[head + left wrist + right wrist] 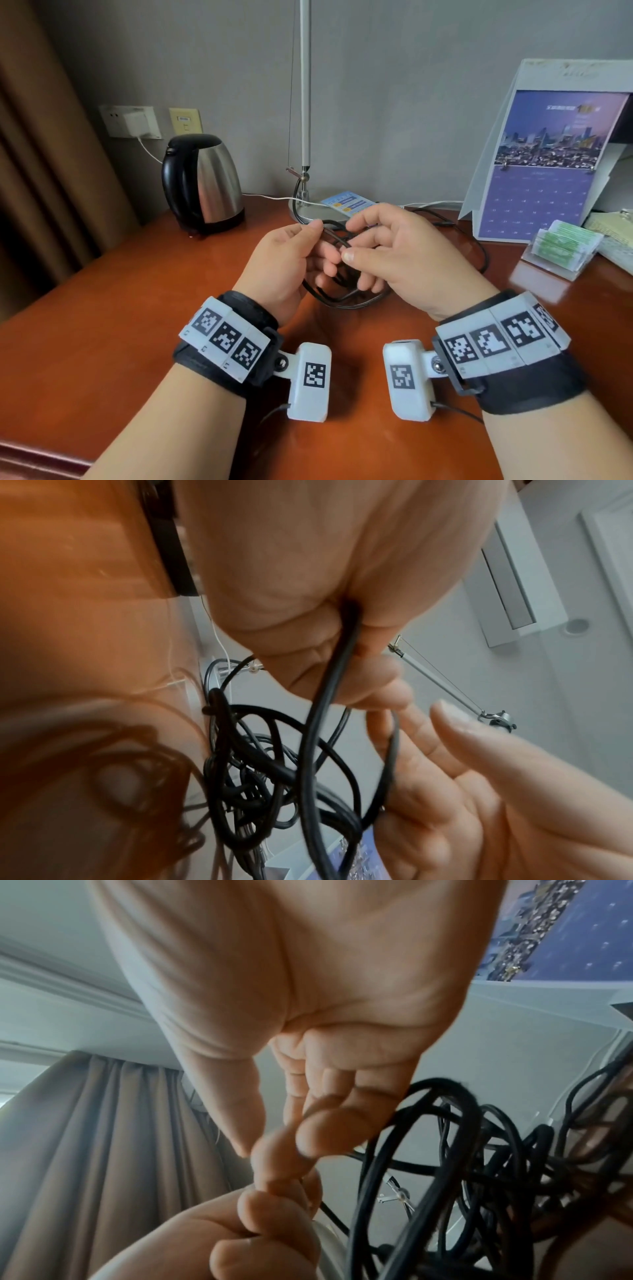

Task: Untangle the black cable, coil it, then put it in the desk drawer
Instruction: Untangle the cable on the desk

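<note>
The black cable [342,301] is a tangle of loops hanging between both hands just above the wooden desk [102,325]; more of it trails right toward the calendar. My left hand [308,240] pinches a strand between thumb and curled fingers; in the left wrist view that strand [329,696] comes out of the closed left hand [325,631]. My right hand [363,240] has its fingers curled through the loops, thumb tip against the left fingers. In the right wrist view several loops [445,1150] hang beside the curled right fingers [322,1131]. No drawer is in view.
A black and steel kettle [202,181] stands at the back left. A lamp pole and base [305,202] stand behind the hands, crossed by a white charger lead [274,197]. A desk calendar [541,164] and a clear holder of green packets [561,246] stand at the right.
</note>
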`<control>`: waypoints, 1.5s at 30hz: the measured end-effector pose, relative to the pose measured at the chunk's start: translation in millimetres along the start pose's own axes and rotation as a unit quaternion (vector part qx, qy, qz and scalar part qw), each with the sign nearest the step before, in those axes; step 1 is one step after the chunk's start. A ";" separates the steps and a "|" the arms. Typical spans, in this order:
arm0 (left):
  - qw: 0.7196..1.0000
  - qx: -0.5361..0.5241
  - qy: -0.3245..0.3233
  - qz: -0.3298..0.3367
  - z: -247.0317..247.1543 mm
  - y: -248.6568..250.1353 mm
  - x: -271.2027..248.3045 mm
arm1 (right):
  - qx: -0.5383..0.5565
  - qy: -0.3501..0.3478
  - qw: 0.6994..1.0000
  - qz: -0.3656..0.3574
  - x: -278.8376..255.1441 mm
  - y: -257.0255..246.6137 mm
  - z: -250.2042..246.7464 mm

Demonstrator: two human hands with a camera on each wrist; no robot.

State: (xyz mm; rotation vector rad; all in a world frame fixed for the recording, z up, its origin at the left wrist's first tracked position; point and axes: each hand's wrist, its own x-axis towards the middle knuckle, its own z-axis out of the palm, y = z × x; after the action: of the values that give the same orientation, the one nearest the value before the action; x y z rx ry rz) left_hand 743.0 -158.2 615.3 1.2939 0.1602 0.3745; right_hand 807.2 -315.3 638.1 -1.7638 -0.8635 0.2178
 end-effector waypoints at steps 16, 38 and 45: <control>0.988 -0.135 0.069 -0.031 -9.1 -1.0 7.3 | 0.338 0.143 0.929 -0.044 -1.2 -11.3 -31.8; 0.998 -0.054 -0.012 0.016 -5.4 -5.4 4.9 | 0.064 0.027 0.995 -0.067 0.1 -0.9 11.9; 1.000 -0.010 0.004 0.020 -8.5 -8.5 8.3 | 0.344 0.081 0.931 -0.087 0.8 -15.4 -3.5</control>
State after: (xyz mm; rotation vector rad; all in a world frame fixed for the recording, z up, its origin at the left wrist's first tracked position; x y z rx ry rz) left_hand 749.6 -149.4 605.6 1.2772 0.1365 0.4151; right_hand 802.9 -315.4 653.4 -1.0286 -0.7020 0.2208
